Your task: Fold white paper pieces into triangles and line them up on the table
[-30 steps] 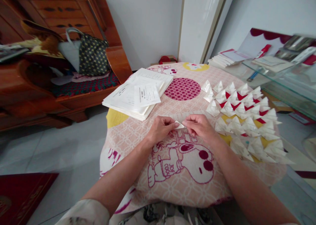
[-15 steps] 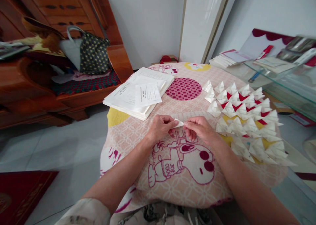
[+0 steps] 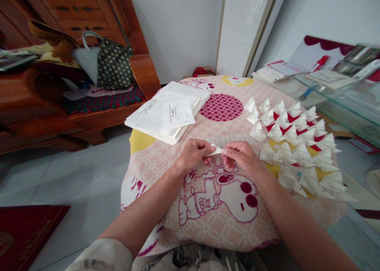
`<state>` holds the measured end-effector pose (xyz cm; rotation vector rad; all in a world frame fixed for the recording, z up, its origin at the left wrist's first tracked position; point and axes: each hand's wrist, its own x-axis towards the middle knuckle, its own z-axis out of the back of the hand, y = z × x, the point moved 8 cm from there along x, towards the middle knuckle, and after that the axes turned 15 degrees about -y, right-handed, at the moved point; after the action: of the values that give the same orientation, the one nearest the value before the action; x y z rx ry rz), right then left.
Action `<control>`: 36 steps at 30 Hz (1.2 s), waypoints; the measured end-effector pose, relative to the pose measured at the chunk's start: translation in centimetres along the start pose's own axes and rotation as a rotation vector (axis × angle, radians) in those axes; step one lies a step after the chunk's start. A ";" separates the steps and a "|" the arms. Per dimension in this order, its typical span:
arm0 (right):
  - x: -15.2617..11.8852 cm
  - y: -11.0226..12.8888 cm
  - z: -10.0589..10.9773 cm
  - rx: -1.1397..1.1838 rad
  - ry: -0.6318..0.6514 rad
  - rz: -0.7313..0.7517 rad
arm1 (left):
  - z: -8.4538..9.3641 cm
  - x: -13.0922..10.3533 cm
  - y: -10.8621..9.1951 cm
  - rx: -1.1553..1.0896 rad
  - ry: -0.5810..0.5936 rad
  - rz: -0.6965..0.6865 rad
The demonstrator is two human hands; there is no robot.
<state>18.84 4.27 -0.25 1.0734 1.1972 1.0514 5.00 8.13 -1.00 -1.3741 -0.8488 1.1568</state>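
Note:
A small folded piece of white paper [image 3: 215,149] is held between my two hands above the patterned tablecloth [image 3: 237,239]. My left hand [image 3: 195,154] pinches its left end between thumb and fingers. At its right tip, the thumb and forefinger of my right hand [image 3: 239,154] close on the paper, the other fingers curled under. Part of the paper is hidden by my fingertips. To the right stand several folded paper pieces [image 3: 285,150] with pointed tips, set close together in rows. Beyond my left hand lies a stack of printed paper sheets [image 3: 148,118], with smaller slips on top.
A glass shelf [image 3: 341,92] holding papers and a metal container borders the table at right. On the left is a wooden bench [image 3: 103,120] with a patterned bag [image 3: 114,65] on it. A red box [image 3: 29,231] lies on the tiled floor at lower left.
Both hands stay nearly in place, still on the folded paper. The view has shifted very slightly; the paper's visible shape differs only a little.

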 end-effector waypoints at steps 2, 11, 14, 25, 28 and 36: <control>-0.1 0.0 -0.4 -0.024 0.048 -0.016 | -0.2 -0.1 -0.1 0.015 0.016 -0.010; -0.4 0.0 -0.9 -0.029 0.049 -0.025 | -0.7 -0.3 -0.2 0.009 0.078 -0.006; -0.4 -0.2 -0.8 -0.050 0.049 -0.021 | -0.7 -0.4 0.0 0.019 0.084 0.025; -0.2 1.1 1.6 -0.065 -0.019 0.144 | -1.1 -1.2 1.3 -0.173 0.278 0.275; -0.2 1.4 1.6 -0.090 -0.002 0.168 | -1.3 -1.4 1.2 -0.178 0.312 0.290; -0.2 1.3 1.6 -0.078 0.007 0.142 | -1.7 -1.9 1.3 -0.155 0.396 0.312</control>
<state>20.41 4.21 1.16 1.1065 1.0886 1.2026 5.98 5.66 -2.06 -1.8370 -0.4563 1.0114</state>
